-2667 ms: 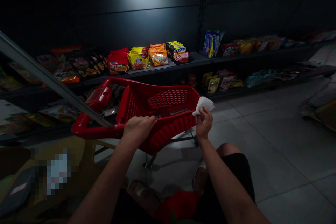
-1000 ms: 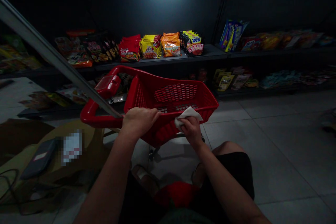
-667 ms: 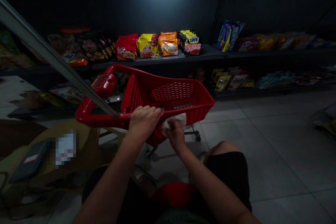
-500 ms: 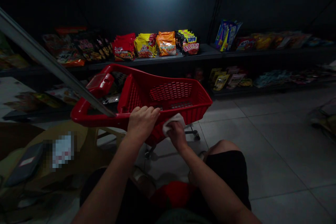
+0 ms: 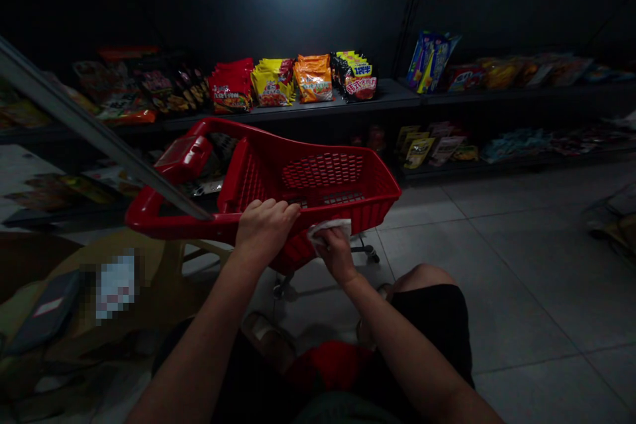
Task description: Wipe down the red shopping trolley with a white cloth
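Observation:
In front of me stands a red plastic shopping cart (image 5: 322, 175) on wheels, its handle end to the left. My left hand (image 5: 265, 225) is wrapped over the near rim of its basket. Just right of it, my right hand (image 5: 338, 252) pinches a white cloth (image 5: 342, 225) against the outer face of the near basket wall, below the rim. Folds of the cloth stick out past the fingers; the fingertips are partly hidden behind it.
Behind the cart runs a dark shelf (image 5: 392, 94) with noodle packets (image 5: 313, 78) and other bagged snacks. A grey metal pole (image 5: 114, 142) slants across the left. At lower left is a brown stool (image 5: 154, 258) with a dark flat case (image 5: 47, 311). Pale tiles (image 5: 521, 265) cover the floor.
The white cloth has changed shape under my right hand, its upper edge now flatter. My left hand keeps its grip on the rim. The view has shifted slightly.

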Demonstrator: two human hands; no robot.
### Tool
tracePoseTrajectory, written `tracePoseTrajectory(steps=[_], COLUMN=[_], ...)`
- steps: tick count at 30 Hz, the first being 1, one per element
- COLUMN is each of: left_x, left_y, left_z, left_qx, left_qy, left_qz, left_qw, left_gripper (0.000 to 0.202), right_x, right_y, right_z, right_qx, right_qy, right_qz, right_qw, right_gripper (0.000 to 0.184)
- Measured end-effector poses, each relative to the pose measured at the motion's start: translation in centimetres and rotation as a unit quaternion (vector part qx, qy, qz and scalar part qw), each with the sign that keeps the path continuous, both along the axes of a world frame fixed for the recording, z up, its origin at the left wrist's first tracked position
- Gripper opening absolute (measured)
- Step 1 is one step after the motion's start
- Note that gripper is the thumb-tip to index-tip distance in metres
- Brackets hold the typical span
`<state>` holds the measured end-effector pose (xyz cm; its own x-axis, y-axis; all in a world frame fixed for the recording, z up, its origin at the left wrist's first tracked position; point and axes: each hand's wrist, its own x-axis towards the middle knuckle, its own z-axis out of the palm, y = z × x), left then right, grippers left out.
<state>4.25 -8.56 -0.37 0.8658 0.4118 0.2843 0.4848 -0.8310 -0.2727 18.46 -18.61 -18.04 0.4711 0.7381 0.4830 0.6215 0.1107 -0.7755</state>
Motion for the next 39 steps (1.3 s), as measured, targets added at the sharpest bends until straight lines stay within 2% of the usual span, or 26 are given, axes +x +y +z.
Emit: tracePoseTrajectory(steps=[2, 4, 5, 7, 10, 12, 14, 15, 16, 17, 18, 21, 23, 25, 27, 29, 32, 34, 35, 37, 39], left_x=[-0.1, -0.2, -0.1, 0.0, 0.1, 0.2, 0.1, 0.1, 0.0, -0.1, -0.2, -0.5, -0.4, -0.1, 0.3, 0.9, 1.3, 1.3, 1.3, 1.2, 1.1], left_y=[0.1, 0.1, 0.1, 0.1, 0.2, 0.2, 0.2, 0.2, 0.1, 0.1, 0.1, 0.2, 0.3, 0.3, 0.2, -0.1, -0.1, 0.2, 0.3, 0.6, 0.7], left_z=[0.0, 0.0, 0.0, -0.2, -0.4, -0.6, -0.7, -0.7, -0.7, -0.7, -0.7, -0.7, -0.7, -0.6, -0.5, -0.5, -0.5, -0.6, -0.7, -0.8, -0.8], left_qx=[0.000, 0.001, 0.003, 0.007, 0.010, 0.015, 0.023, 0.026, 0.028, 0.028, 0.027, 0.020, 0.016, 0.010, 0.006, 0.004, 0.006, 0.008, 0.009, 0.008, 0.008], left_qy=[0.003, 0.006, 0.005, -0.005, -0.026, -0.039, -0.048, -0.050, -0.050, -0.049, -0.047, -0.045, -0.044, -0.044, -0.047, -0.051, -0.055, -0.056, -0.058, -0.061, -0.062], left_qz=[0.005, 0.005, 0.003, -0.004, -0.015, -0.019, -0.022, -0.024, -0.026, -0.027, -0.028, -0.028, -0.025, -0.023, -0.021, -0.023, -0.025, -0.022, -0.019, -0.017, -0.019], left_qw=[1.000, 1.000, 1.000, 1.000, 0.999, 0.999, 0.998, 0.998, 0.998, 0.998, 0.998, 0.998, 0.999, 0.999, 0.999, 0.998, 0.998, 0.998, 0.998, 0.998, 0.998], left_gripper=[0.038, 0.038, 0.037, 0.037, 0.034, 0.030, 0.027, 0.026, 0.025, 0.024, 0.023, 0.022, 0.023, 0.023, 0.024, 0.024, 0.024, 0.023, 0.023, 0.022, 0.022], right_x=[2.8, 5.2, 5.8, 5.3, 0.6, -3.7, -7.0, -8.0, -8.4, -8.1, -7.3, -2.3, 0.9, 2.5, 2.0, 0.1, -2.7, -2.9, -2.4, -0.5, 1.4], right_y=[-0.7, -1.1, -1.0, -0.6, 0.9, 1.9, 2.4, 2.3, 2.0, 1.6, 0.9, -1.4, -2.4, -2.5, -1.6, -0.2, 1.3, 1.2, 0.9, 0.2, -0.1], right_z=[-0.2, -0.3, -0.3, -0.1, -0.2, -0.8, -1.7, -2.2, -2.6, -2.9, -2.9, -1.8, -0.5, 0.6, 1.1, 0.8, -0.3, -0.8, -0.9, -0.6, -0.1], right_qx=[0.027, 0.070, 0.087, 0.095, 0.047, -0.018, -0.072, -0.085, -0.087, -0.080, -0.068, 0.009, 0.074, 0.116, 0.122, 0.102, 0.061, 0.037, 0.035, 0.058, 0.092], right_qy=[0.033, 0.090, 0.118, 0.163, 0.184, 0.168, 0.136, 0.128, 0.135, 0.156, 0.184, 0.239, 0.222, 0.175, 0.119, 0.084, 0.092, 0.113, 0.134, 0.199, 0.253], right_qz=[-0.082, -0.197, -0.231, -0.239, -0.148, -0.011, 0.161, 0.209, 0.216, 0.186, 0.127, -0.072, -0.187, -0.245, -0.232, -0.184, -0.100, -0.040, -0.038, -0.120, -0.235], right_qw=[0.996, 0.974, 0.962, 0.953, 0.970, 0.986, 0.975, 0.966, 0.963, 0.967, 0.972, 0.968, 0.954, 0.947, 0.958, 0.974, 0.989, 0.992, 0.990, 0.971, 0.934], right_gripper=[0.016, 0.013, 0.016, 0.024, 0.027, 0.027, 0.030, 0.030, 0.029, 0.027, 0.023, 0.017, 0.018, 0.019, 0.016, 0.012, 0.012, 0.014, 0.014, 0.017, 0.024])
